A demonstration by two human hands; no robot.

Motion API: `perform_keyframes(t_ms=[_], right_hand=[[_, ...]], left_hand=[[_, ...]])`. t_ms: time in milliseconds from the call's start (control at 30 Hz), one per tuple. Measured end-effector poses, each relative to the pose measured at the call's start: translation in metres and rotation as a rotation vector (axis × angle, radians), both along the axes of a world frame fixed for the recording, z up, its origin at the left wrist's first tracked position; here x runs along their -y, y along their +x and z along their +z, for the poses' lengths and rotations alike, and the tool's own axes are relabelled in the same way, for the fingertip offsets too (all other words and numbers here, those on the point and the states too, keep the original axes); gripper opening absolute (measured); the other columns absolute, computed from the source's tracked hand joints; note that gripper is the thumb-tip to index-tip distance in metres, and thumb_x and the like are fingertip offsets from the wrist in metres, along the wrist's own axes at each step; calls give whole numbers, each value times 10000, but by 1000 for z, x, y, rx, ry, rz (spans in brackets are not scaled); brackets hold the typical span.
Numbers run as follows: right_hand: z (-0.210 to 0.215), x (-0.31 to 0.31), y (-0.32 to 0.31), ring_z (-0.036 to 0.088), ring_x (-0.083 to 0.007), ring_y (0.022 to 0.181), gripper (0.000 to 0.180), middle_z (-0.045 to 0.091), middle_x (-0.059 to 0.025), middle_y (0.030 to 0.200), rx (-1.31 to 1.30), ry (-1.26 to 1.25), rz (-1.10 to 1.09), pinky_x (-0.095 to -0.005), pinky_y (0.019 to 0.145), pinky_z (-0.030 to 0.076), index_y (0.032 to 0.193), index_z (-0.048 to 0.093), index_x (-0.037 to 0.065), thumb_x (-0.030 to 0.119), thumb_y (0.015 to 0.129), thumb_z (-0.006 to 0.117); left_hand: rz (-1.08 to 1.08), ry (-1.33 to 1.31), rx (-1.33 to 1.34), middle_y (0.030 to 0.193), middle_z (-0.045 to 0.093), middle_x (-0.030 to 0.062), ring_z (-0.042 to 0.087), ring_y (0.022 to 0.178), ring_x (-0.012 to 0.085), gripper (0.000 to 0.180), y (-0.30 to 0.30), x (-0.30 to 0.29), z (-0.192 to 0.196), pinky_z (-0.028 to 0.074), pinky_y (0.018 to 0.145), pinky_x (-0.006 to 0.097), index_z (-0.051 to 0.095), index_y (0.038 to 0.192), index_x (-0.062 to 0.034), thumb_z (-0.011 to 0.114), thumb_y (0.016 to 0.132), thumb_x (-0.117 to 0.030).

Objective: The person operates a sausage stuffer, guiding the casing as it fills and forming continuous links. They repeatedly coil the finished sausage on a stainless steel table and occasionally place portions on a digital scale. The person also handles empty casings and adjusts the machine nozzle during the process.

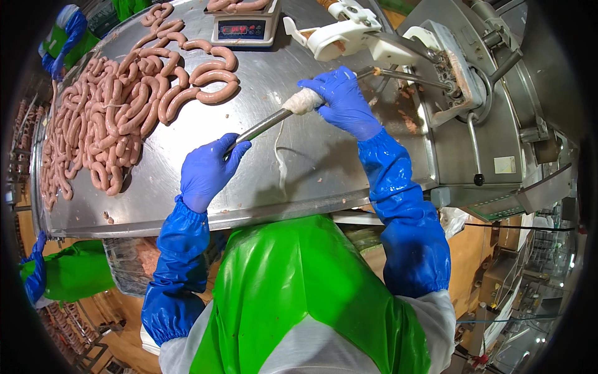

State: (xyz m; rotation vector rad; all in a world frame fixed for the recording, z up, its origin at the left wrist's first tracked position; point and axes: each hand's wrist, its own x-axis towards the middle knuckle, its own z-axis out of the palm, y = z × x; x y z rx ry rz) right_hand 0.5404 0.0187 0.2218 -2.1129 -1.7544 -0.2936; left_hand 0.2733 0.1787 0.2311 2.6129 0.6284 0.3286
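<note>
A straight metal stuffing tube (264,126) slants up to the right above the steel table. My left hand (207,169), in a blue glove, is closed round the tube's lower left end. Farther up, whitish sausage casing (303,101) sits bunched around the tube. My right hand (344,103), also gloved in blue, is wrapped round the tube and touches the upper end of that casing; its palm side is hidden. A thin pale strand of casing (281,163) hangs below the bunch toward the tabletop.
Linked raw sausages (118,112) lie heaped on the table (249,202) at the left. A scale (244,28) bearing sausages stands at the back. Machine parts with a white holder (339,37) and a lever (474,146) stand right. Co-workers (68,265) are at the left.
</note>
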Motion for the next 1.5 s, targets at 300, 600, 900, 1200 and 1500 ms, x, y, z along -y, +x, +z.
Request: perform_keyframes(t_ms=[300, 600, 900, 1200, 1500], right_hand=[[-31, 0, -19, 577, -258, 945, 422, 625, -58, 946, -142, -54, -10, -426, 914, 372, 1122, 665, 200, 122, 707, 664], [4, 0, 0, 562, -281, 942, 521, 616, -67, 987, 69, 9, -29, -447, 931, 373, 1227, 621, 212, 145, 713, 673], [10, -10, 2, 571, -289, 926, 381, 616, -74, 973, 71, 40, -31, -441, 876, 405, 1061, 645, 157, 187, 686, 702], [24, 145, 158, 591, -358, 863, 165, 646, -144, 892, 318, -41, -514, -471, 738, 448, 890, 665, 72, 160, 751, 663], [12, -38, 8, 578, -357, 968, 322, 617, -159, 1011, 50, -88, 191, -464, 839, 473, 986, 645, 62, 155, 692, 738]], left_hand=[[-37, -12, -94, 715, 667, 143, 658, 622, 304, 328, -12, -14, -4, 507, 560, 372, 714, 1006, -110, 645, 883, -406], [-14, -17, 13, 732, 677, 139, 666, 623, 283, 332, 5, -13, 11, 511, 575, 348, 707, 1024, -76, 678, 873, -370], [-138, 134, 16, 679, 649, 120, 638, 575, 282, 309, 16, -44, 17, 486, 533, 372, 709, 1030, -114, 691, 855, -368], [-213, 238, 87, 660, 641, 89, 613, 535, 271, 263, 27, -62, 14, 472, 496, 367, 717, 964, -143, 682, 853, -378], [-213, 271, 93, 651, 628, 96, 617, 546, 289, 274, 23, -64, 17, 465, 491, 394, 693, 948, -158, 626, 886, -416]])
